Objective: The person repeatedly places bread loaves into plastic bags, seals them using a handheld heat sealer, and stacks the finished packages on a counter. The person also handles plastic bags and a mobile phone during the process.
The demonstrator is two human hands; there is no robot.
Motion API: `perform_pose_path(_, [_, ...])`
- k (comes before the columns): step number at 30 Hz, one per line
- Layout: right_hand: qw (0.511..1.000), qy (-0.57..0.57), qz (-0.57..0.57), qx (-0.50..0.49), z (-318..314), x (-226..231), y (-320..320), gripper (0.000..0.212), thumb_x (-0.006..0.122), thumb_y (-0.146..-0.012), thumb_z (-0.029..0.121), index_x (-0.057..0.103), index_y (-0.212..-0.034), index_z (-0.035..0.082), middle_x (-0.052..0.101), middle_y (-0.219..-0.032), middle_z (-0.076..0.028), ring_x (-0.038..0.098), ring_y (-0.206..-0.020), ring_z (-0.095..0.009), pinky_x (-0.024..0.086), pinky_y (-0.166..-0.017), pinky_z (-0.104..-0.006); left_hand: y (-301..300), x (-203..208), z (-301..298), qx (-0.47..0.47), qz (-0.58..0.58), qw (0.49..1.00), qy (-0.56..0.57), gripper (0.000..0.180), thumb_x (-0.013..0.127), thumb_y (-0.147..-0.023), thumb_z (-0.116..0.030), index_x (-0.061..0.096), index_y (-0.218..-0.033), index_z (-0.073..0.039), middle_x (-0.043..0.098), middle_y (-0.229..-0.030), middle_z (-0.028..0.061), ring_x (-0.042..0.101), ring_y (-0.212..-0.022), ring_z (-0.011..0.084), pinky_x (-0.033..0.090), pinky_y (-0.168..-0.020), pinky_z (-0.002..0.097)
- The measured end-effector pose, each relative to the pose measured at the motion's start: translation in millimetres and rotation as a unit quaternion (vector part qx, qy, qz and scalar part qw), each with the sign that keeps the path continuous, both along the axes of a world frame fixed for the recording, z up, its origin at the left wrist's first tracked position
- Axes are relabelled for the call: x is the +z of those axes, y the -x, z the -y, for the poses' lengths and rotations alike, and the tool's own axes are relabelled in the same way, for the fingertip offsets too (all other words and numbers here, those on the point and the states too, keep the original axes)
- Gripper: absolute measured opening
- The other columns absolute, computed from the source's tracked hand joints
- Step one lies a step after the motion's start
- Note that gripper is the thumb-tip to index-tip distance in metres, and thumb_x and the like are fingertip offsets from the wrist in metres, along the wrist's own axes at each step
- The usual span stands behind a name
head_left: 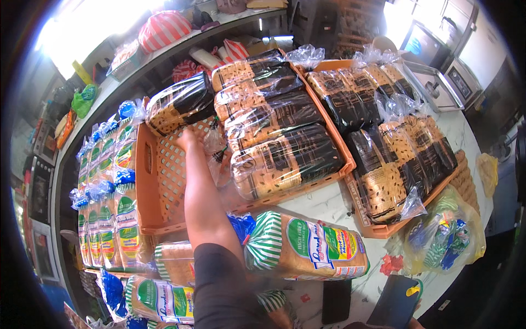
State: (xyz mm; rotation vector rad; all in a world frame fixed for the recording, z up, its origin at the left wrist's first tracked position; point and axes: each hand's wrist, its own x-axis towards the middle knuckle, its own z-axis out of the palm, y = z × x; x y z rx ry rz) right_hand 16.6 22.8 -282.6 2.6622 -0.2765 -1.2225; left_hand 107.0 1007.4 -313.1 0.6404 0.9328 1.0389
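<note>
My left forearm reaches into an orange lattice crate (pixel 147 203). There my left hand (pixel 188 139) is at the lower edge of a clear-bagged seeded loaf (pixel 181 104) with a black printed wrapper, tilted at the crate's far left corner. Its fingers are mostly hidden. Several more such loaves (pixel 285 159) lie in a row in the crate's right part. At the lower right edge, my right hand (pixel 417 313), partly visible, holds a dark, flat rectangular object (pixel 393 300) with a yellow mark. A wholemeal loaf (pixel 312 247) in a green-striped bag lies right of my left forearm.
Two more orange crates of seeded loaves (pixel 356 93) (pixel 405 164) stand to the right. Bagged sliced loaves (pixel 112 227) are stacked at left. A knotted plastic bag (pixel 446 236) sits at right on the marble-patterned table (pixel 323 203), which also bears a black flat object (pixel 336 301).
</note>
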Motion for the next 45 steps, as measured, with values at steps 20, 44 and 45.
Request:
perform_pose_path(20, [0.998,-0.040,0.011,0.036,13,-29,-15,0.092,0.052,-0.091,0.036,-0.011,-0.152,0.006,-0.023,-0.151,-0.032,-0.023,-0.135,-0.058,-0.009,-0.108,-0.0688,75,187,64,-0.313,-0.190,0.901,-0.234,0.044,0.066,-0.089,-0.021,0.055,-0.130,-0.006,0.065,-0.090,0.0052,0.060,-0.066,0.0110,0.045,-0.046,0.0231])
perform_pose_path(44, [0.824,-0.495,0.243,-0.130,77,20,-11,0.017,0.061,-0.091,0.016,0.062,-0.102,0.003,0.059,-0.083,-0.005,0.054,-0.076,-0.016,0.046,-0.066,-0.0324,278,262,428,-0.252,-0.385,0.852,-0.249,0.036,0.065,-0.090,-0.026,0.064,-0.117,-0.003,0.066,-0.091,0.0053,0.060,-0.076,0.0145,0.047,-0.059,0.0287])
perform_pose_path(45, [0.765,-0.549,0.272,-0.200,92,15,-10,0.013,0.060,-0.091,0.016,0.062,-0.095,0.003,0.058,-0.079,-0.004,0.053,-0.072,-0.014,0.044,-0.062,-0.0308,272,249,415,-0.257,-0.413,0.850,-0.202,0.042,0.066,-0.089,-0.026,0.060,-0.124,-0.004,0.067,-0.098,0.0069,0.062,-0.083,0.0169,0.050,-0.062,0.0305])
